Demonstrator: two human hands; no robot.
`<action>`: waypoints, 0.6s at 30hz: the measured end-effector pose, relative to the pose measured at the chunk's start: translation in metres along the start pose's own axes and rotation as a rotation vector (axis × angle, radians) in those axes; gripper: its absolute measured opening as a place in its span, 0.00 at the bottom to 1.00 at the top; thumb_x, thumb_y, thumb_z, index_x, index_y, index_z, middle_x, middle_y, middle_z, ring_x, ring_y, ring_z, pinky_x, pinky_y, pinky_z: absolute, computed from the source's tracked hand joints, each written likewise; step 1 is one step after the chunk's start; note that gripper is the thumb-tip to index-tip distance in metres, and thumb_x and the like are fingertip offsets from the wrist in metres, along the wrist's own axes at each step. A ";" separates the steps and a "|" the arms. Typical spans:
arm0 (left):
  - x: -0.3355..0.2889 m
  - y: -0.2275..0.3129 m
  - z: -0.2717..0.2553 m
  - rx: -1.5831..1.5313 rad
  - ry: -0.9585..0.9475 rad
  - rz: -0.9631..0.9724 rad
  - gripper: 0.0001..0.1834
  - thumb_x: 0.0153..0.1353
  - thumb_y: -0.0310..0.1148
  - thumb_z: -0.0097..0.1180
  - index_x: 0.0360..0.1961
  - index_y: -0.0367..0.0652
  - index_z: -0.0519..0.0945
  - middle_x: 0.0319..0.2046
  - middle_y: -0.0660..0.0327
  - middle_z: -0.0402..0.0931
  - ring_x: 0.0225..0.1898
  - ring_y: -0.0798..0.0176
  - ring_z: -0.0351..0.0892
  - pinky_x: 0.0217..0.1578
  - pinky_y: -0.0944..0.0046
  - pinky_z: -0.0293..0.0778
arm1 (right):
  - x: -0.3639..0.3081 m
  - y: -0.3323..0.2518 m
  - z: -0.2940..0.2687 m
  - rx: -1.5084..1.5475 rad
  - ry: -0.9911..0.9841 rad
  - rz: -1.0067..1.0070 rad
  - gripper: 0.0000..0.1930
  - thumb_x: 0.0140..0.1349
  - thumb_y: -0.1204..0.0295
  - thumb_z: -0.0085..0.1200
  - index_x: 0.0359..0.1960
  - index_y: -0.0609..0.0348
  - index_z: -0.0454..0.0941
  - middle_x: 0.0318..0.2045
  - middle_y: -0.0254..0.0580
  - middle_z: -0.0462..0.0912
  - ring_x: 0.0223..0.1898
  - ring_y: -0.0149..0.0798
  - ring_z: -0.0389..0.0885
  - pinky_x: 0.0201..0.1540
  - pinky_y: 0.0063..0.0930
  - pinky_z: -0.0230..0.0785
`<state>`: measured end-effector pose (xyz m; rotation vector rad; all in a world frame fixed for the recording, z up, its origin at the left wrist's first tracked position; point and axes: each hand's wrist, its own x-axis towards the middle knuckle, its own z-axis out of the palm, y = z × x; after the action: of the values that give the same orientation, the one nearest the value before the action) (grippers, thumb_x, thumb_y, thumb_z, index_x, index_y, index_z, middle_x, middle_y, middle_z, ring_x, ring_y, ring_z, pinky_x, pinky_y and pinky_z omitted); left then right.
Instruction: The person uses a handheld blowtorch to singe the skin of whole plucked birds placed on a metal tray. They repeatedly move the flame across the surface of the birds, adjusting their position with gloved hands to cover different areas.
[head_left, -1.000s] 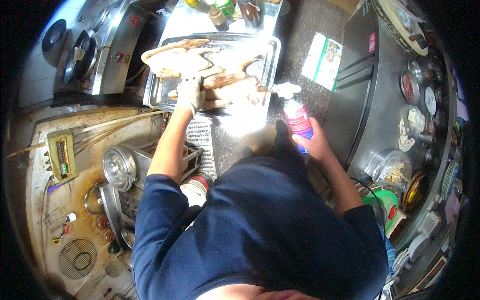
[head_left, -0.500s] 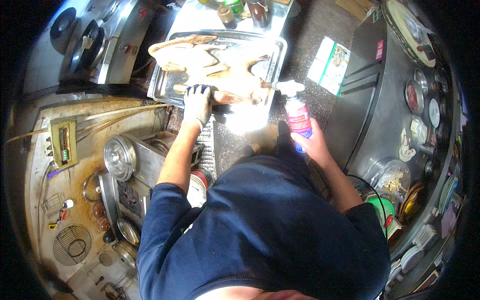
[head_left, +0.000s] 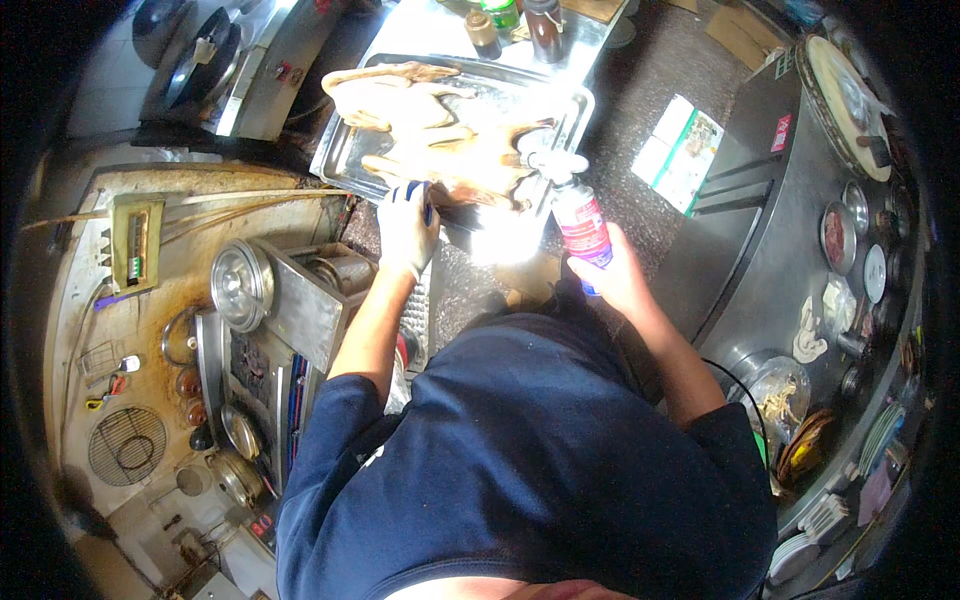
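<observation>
Plucked pale poultry (head_left: 470,150), long-necked like duck or goose, lies in a shallow rectangular metal tray (head_left: 577,108). Glare hides whether it is one bird or two. My left hand (head_left: 407,228), in a white glove with dark-blue fingertips, has its fingers curled over the tray's near rim, close against the bird; the fingertips are partly hidden. My right hand (head_left: 612,275) wraps round the red, white and blue can of a gas torch (head_left: 583,225). The torch tilts left, and its pale head is close to the bird's right end. No flame can be made out.
Behind the tray stand a brown-capped jar (head_left: 484,36), a green tin (head_left: 502,13) and a dark bottle (head_left: 545,30). A steel counter (head_left: 745,270) with bowls and plates runs along the right. Pot lids (head_left: 242,285) and a steel box (head_left: 300,310) are at the left.
The view has shifted, so most things appear farther right. The torch has swung left, its head nearer the bird and the can more tilted. My left hand has drawn back slightly toward the tray's near rim.
</observation>
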<state>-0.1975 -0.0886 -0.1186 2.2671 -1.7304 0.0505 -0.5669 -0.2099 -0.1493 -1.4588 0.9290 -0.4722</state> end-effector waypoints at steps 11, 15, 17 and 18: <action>-0.058 0.061 0.003 -0.324 -0.058 -0.261 0.15 0.67 0.30 0.69 0.53 0.40 0.87 0.43 0.44 0.88 0.47 0.38 0.88 0.51 0.46 0.82 | 0.008 0.019 -0.037 -0.044 -0.001 -0.007 0.32 0.62 0.68 0.80 0.64 0.61 0.76 0.53 0.43 0.88 0.53 0.37 0.87 0.59 0.40 0.80; -0.059 0.080 0.013 -0.317 -0.206 -0.346 0.17 0.69 0.32 0.71 0.57 0.43 0.88 0.45 0.45 0.89 0.47 0.40 0.89 0.51 0.49 0.83 | 0.008 0.036 -0.050 0.148 -0.030 0.021 0.29 0.64 0.71 0.79 0.62 0.61 0.76 0.53 0.40 0.88 0.53 0.34 0.86 0.61 0.37 0.79; -0.055 0.089 0.016 -0.321 -0.224 -0.314 0.17 0.68 0.33 0.72 0.57 0.42 0.88 0.46 0.44 0.88 0.48 0.38 0.88 0.52 0.48 0.83 | 0.005 0.042 -0.056 0.288 -0.052 0.039 0.27 0.65 0.72 0.77 0.62 0.61 0.77 0.53 0.39 0.87 0.53 0.33 0.86 0.60 0.36 0.79; -0.053 0.093 0.017 -0.314 -0.246 -0.299 0.18 0.68 0.33 0.72 0.57 0.42 0.88 0.46 0.44 0.88 0.48 0.37 0.88 0.52 0.47 0.83 | 0.005 0.044 -0.058 0.310 -0.052 0.039 0.27 0.65 0.73 0.77 0.62 0.61 0.77 0.52 0.38 0.87 0.52 0.32 0.85 0.60 0.36 0.79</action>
<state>-0.3029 -0.0652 -0.1264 2.3327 -1.3640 -0.5435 -0.6199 -0.2453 -0.1849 -1.1647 0.8027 -0.5219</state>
